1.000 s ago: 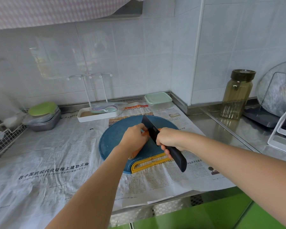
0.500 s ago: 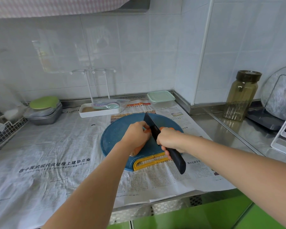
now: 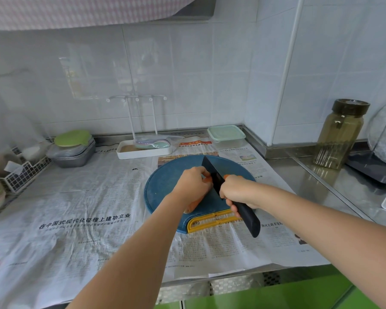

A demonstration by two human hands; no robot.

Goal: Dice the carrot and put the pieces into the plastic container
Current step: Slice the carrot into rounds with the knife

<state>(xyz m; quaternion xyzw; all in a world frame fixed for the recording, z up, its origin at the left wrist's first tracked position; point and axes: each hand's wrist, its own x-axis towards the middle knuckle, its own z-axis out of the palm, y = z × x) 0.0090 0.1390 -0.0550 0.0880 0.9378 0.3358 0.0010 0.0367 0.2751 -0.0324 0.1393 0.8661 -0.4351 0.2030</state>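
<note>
Barely shifted since a moment ago, your left grip (image 3: 193,186) pins one carrot (image 3: 193,206) on the blue cutting board (image 3: 163,186), your right grip (image 3: 234,190) clasps one black knife (image 3: 212,172) across it, and one lidded plastic container (image 3: 226,136) sits beyond.

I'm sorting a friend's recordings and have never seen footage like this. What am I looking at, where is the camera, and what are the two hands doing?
There is no machine here. The one current picture comes from a wide-angle camera worn on a person's head, looking forward and down at their own bare arms. Below is a kitchen counter covered with newspaper, and on it lies a round blue cutting board. The left hand holds a carrot down on the board. The right hand grips the handle of a black knife, with its blade set across the carrot. The hands hide how deep it has cut. Behind the board, by the wall, stands a plastic container with its pale green lid on.
</note>
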